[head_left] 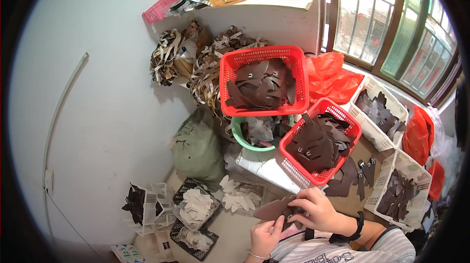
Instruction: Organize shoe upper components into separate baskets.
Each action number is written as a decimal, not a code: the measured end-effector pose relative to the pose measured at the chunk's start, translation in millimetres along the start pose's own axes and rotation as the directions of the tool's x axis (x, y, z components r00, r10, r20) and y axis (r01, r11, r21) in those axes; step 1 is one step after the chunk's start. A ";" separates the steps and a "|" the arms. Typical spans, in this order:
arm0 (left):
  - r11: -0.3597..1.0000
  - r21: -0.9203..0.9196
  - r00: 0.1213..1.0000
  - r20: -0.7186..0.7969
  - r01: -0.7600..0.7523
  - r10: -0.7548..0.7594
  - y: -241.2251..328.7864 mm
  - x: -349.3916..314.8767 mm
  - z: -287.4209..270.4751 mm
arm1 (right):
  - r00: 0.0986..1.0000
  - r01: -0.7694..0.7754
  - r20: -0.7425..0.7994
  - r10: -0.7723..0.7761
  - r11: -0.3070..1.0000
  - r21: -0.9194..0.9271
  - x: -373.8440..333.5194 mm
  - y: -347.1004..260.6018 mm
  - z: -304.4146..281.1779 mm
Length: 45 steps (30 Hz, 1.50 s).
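Note:
Both my hands are closed on a flat dark brown cut piece (272, 209), which looks like leather or a similar sheet. My left hand (264, 237) pinches its near edge between thumb and fingers. Over its right end lies my right hand (317, 210), with bent fingers pressing on the surface; a small pale mark shows beneath them. Just beyond my hands stands a red basket (320, 179) heaped with brown cut pieces (313, 143). More loose brown pieces (345, 177) lie on the table to the right of it.
A second red basket (264, 112) of brown pieces rests on a green tub (237, 133). White baskets (374, 138) line the right side by the window. Trays of whitish pieces (196, 206), a green sack (198, 150) and bundled strips (171, 57) are on the left.

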<state>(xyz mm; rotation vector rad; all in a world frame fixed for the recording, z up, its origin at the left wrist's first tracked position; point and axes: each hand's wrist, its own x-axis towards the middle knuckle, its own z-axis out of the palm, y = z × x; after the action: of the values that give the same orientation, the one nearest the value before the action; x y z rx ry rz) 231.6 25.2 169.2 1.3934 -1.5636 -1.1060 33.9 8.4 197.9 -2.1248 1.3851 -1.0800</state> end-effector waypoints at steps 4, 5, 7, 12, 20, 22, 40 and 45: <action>0.990 0.133 0.977 0.211 -0.054 0.025 -7.4 51.7 -0.9 | 0.973 -0.230 0.027 0.229 0.957 0.174 24.9 23.0 4.5; 0.991 0.129 0.971 0.240 -0.047 0.014 -10.5 62.4 -2.0 | 0.944 -0.329 0.046 0.327 0.916 0.231 29.1 27.5 7.8; 0.989 0.030 0.952 0.278 -0.145 0.131 -4.6 100.0 -1.7 | 0.918 -0.393 0.035 0.395 0.894 0.217 44.8 34.3 13.1; 0.992 -0.029 0.921 0.370 -0.124 0.126 -5.0 171.3 -8.6 | 0.763 -0.618 0.016 0.646 0.722 0.312 76.3 49.8 38.7; 0.998 -0.026 0.886 0.458 -0.063 0.068 -54.9 224.7 -5.3 | 0.652 -0.717 -0.001 0.758 0.617 0.325 118.9 84.7 76.1; 0.999 -0.044 0.881 0.471 -0.011 0.030 -56.6 238.9 -4.3 | 0.607 -0.756 0.020 0.794 0.569 0.324 122.0 93.0 84.3; 0.965 0.095 0.781 0.571 0.243 -0.253 -104.6 263.3 0.3 | 0.439 -0.837 0.127 0.889 0.354 0.418 127.8 133.1 121.2; 0.972 0.128 0.768 0.596 0.197 -0.234 -103.7 258.0 4.9 | 0.446 -0.832 0.107 0.888 0.368 0.415 116.7 135.8 121.9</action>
<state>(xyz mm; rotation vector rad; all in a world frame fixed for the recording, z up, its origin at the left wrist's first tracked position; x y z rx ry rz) 230.8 -233.6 67.4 1.3483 -1.9164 -1.8007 71.9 -166.6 76.0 -0.7314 1.7874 -0.9046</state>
